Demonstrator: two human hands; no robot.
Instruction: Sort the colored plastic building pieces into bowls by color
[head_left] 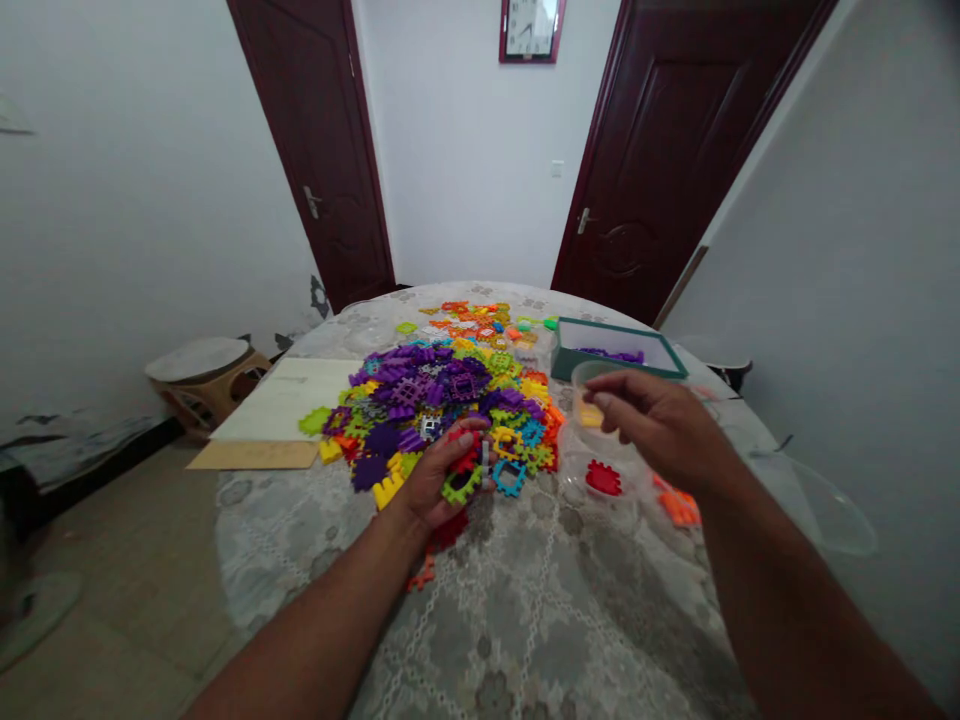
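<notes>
A big heap of plastic interlocking pieces (450,390), mostly purple with yellow, green, orange and blue, covers the middle of a round table (525,600). My left hand (442,480) rests at the heap's near edge, its fingers curled round a few pieces, red and green among them. Over a clear plastic container (592,385) hovers my right hand (660,425), fingers pinched together above a yellow piece inside it. What the pinch holds, if anything, I cannot make out. A red piece (604,478) lies in a second clear container just in front.
A teal box (619,345) with purple pieces stands behind the containers. Orange pieces (679,505) lie at the right. Flat cardboard sheets (277,410) lie on the table's left. A clear lid (825,500) sits at the right edge. A stool (202,375) stands left; two dark doors behind.
</notes>
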